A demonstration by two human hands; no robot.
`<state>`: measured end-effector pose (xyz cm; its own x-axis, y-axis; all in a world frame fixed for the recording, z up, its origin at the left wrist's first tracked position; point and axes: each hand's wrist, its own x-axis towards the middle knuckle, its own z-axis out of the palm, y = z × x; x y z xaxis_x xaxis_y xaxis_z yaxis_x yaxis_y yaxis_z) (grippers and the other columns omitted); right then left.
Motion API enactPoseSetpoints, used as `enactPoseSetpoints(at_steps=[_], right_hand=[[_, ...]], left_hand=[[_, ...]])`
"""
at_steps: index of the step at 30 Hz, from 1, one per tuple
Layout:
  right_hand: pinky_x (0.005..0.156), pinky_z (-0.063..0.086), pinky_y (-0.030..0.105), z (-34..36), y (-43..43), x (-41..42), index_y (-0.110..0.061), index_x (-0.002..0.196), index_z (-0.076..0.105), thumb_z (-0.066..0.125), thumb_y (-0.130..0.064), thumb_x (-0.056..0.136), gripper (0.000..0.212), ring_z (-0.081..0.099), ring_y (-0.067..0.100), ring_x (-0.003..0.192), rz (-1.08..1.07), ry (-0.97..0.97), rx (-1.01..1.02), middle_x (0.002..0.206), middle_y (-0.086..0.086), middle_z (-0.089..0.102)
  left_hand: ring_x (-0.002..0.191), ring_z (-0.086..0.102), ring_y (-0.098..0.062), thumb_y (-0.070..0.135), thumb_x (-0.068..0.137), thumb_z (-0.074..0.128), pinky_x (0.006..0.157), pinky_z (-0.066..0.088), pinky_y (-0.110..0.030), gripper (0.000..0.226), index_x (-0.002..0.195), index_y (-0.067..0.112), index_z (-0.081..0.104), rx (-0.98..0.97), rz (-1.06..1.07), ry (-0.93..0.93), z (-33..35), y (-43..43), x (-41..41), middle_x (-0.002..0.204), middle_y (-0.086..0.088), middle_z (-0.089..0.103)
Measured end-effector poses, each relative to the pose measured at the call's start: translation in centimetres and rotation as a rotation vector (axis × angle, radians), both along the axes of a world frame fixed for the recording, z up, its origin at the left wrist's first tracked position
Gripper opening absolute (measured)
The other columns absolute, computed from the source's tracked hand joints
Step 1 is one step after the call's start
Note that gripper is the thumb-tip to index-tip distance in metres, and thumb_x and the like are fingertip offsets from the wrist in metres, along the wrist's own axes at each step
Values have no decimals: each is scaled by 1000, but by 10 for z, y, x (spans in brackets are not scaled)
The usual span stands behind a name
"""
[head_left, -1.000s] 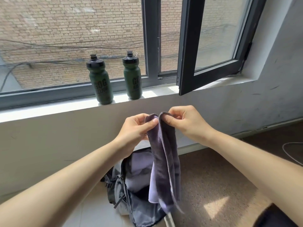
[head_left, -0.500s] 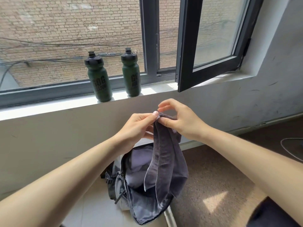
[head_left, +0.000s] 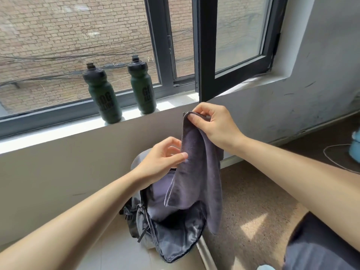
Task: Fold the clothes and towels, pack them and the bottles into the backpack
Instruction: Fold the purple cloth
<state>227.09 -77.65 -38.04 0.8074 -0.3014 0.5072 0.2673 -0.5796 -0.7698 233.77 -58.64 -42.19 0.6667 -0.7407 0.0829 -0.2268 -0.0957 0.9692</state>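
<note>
A grey-purple towel [head_left: 198,172] hangs folded lengthwise in front of me. My right hand [head_left: 212,125] pinches its top corners together at the upper right. My left hand [head_left: 165,158] is lower down at the towel's left edge, thumb touching the cloth and fingers loosely curled behind it. Below the towel an open grey backpack [head_left: 175,236] stands on the floor against the wall, with more grey-purple cloth inside it. Two dark green bottles with black caps stand upright on the windowsill, one to the left [head_left: 102,94] and one to the right [head_left: 143,86].
An open window sash [head_left: 206,55] juts inward just above my right hand. The white windowsill [head_left: 58,131] runs along the wall. A white cable [head_left: 335,156] and a light blue object [head_left: 355,147] lie on the floor at the far right.
My left hand let go of the towel's top and dropped down to its left edge. My right hand now holds the top alone and has moved up and right.
</note>
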Motion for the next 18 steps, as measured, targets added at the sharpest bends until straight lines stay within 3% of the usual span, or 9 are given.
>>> enactPoseSetpoints(at_steps=[2,5,9,12,13,15,18], right_hand=[[78,58,41,0,0,0,-15,96,73,70,-30,95,16,67,19,84,-1,-15,-6,87,3,72],[76,57,37,2,-1,-2,-13,96,73,69,-27,96,15,66,17,82,-2,-61,-24,86,3,71],[66,48,22,4,-5,-2,-9,93,71,68,-24,97,15,57,7,70,-83,-149,0,80,5,68],[65,46,21,6,-12,0,-11,92,69,66,-27,98,17,54,2,69,-144,-186,23,76,2,66],[65,46,23,6,-14,0,-11,91,69,65,-27,98,18,54,3,69,-166,-203,32,76,4,66],[66,46,25,6,-22,2,-12,90,68,64,-27,98,18,55,5,71,-220,-237,46,77,5,67],[70,48,27,-1,-40,6,-16,91,69,63,-29,98,16,60,9,74,-323,-214,11,76,-4,67]], left_hand=[[84,67,-24,13,86,76,90,57,-54,21,98,12,59,31,34,-56,-7,-3,1,95,-15,70],[78,68,-14,3,90,75,83,58,-37,19,100,13,62,66,46,-149,-12,-7,2,90,-4,72],[93,75,-31,14,86,77,87,60,-44,17,104,11,76,184,-57,-243,-25,-6,10,99,-4,79],[84,74,-26,24,88,74,80,60,-40,8,93,21,80,337,-122,-326,-36,-4,17,88,4,79],[71,68,-21,28,88,73,73,55,-37,7,82,26,78,407,-138,-376,-38,-3,19,76,9,74],[54,42,-9,29,89,74,60,37,-31,33,58,31,64,565,-156,-478,-44,-2,24,54,14,51],[53,32,-8,24,89,75,56,29,-29,35,57,19,60,652,-161,-504,-45,6,37,52,11,41]])
